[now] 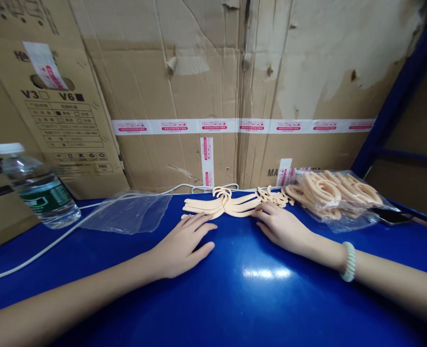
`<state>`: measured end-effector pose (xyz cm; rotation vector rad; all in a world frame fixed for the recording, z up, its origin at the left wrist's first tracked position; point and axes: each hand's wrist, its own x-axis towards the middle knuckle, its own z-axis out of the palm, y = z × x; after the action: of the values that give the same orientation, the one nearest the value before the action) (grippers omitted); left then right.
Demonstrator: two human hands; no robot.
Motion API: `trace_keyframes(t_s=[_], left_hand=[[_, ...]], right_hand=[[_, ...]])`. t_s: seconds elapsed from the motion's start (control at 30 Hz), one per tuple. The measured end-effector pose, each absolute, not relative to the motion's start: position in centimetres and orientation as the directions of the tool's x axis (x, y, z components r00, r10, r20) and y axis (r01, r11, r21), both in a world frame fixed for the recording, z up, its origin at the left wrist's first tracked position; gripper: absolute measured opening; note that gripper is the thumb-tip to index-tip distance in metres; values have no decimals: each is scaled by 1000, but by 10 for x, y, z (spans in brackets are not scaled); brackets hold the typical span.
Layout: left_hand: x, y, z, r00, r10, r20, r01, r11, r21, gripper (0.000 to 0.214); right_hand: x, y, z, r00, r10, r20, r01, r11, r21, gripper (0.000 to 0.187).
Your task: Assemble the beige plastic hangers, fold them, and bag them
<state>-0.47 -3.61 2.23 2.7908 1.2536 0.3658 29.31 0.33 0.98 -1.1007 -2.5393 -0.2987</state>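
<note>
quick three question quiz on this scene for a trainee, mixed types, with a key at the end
1. Which is nearest to the fingertips of the left hand?
A) the filled clear bag
B) the blue metal post
C) the loose cream hanger-shaped pieces

2. True or false: a pale bracelet sits at the wrist of the right hand.

3. Fill the gap: the bottle has a ____ cap.

Key: 1 C; 2 true; 3 white.
</note>
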Motion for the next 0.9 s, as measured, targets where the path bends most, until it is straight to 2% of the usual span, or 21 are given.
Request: trace_keyframes(t_s=[0.17, 0.3, 0.43, 0.53, 0.6, 0.73, 0.9], left_hand=[[-4, -32, 17, 622, 744, 245, 735, -662, 147, 38], [-5, -27, 7, 583, 753, 305, 742, -646, 176, 36], [-8, -25, 0, 559, 746, 362, 738, -647, 194, 35], [-8, -25, 0, 554, 748, 366, 746, -641, 180, 39], [-7, -25, 2, 544, 765, 346, 762, -623, 179, 42], [-7, -25, 5, 544, 780, 309, 770, -611, 185, 45], [-7, -25, 3, 539, 759, 364, 747, -631, 209, 41]], right_hand=[[305, 5, 10, -662, 640, 390, 705, 708, 36, 24], [321, 16, 13, -622, 605, 497, 700, 714, 7, 23], [347, 33, 16, -562, 573, 596, 778, 611, 147, 24], [363, 42, 14, -568, 592, 572, 809, 528, 257, 27], [367, 45, 12, -574, 615, 541, 812, 511, 281, 29], [368, 47, 8, -559, 659, 503, 816, 544, 194, 28], [368, 51, 3, -485, 665, 569, 827, 560, 50, 26]])
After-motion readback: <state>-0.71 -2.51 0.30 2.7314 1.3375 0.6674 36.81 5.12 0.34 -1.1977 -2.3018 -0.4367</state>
